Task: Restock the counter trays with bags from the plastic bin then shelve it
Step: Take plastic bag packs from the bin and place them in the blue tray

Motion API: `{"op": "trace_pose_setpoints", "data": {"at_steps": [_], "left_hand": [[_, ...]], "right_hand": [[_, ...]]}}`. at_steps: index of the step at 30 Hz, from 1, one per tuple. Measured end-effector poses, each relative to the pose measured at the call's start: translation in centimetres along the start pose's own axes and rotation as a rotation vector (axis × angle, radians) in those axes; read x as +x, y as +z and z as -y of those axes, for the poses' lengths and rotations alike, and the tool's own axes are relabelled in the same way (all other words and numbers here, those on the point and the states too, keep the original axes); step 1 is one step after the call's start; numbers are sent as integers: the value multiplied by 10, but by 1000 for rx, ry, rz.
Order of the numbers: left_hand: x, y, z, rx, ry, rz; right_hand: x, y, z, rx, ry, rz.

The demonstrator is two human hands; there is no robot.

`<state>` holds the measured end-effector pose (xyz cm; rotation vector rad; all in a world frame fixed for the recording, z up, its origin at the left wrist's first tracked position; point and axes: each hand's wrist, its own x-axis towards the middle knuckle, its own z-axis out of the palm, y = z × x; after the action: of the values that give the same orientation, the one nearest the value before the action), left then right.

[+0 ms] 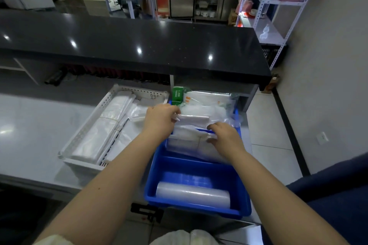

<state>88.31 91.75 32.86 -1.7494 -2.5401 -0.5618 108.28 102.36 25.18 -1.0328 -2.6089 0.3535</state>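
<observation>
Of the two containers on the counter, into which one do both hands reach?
The blue bin, right of the white perforated tray; left hand and right hand hold clear bags in it.

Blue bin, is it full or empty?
Partly full. The blue bin has packs of bags piled in its far half, gripped by the left hand and right hand; its near half holds one clear roll.

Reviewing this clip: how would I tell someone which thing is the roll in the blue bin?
Find the grey counter; the blue bin sits at its right end, beside the white tray. The roll lies crosswise, alone in the bin's near compartment. Unlike the flat bag stacks further back, it is a smooth clear cylinder.
</observation>
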Motion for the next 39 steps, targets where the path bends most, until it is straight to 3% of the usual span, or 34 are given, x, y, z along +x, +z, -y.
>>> {"op": "trace_pose_setpoints", "data": {"at_steps": [4,7,12,19,21,25,31,36,39], "left_hand": [[-10,13,-13,35,58,58],[-12,20,-23,56,96,76],[-12,28,-47,26,173,124],[-15,46,-62,100,242,245],[-17,51,-63,92,255,247],[-20,58,-60,44,299,197],[-23,46,-27,47,213,222],[-19,26,10,-167,59,427],[-16,33,9,-26,84,520]], "right_hand": [[-4,-25,-20,100,119,-31],[-6,-45,-22,174,158,62],[-20,-65,-7,242,15,195],[-32,-80,-1,345,189,434],[-31,-79,4,273,201,408],[-32,-45,22,-116,139,279],[-41,-24,18,-51,166,129],[-37,-31,12,35,218,217],[-32,-28,17,59,231,355]]}}
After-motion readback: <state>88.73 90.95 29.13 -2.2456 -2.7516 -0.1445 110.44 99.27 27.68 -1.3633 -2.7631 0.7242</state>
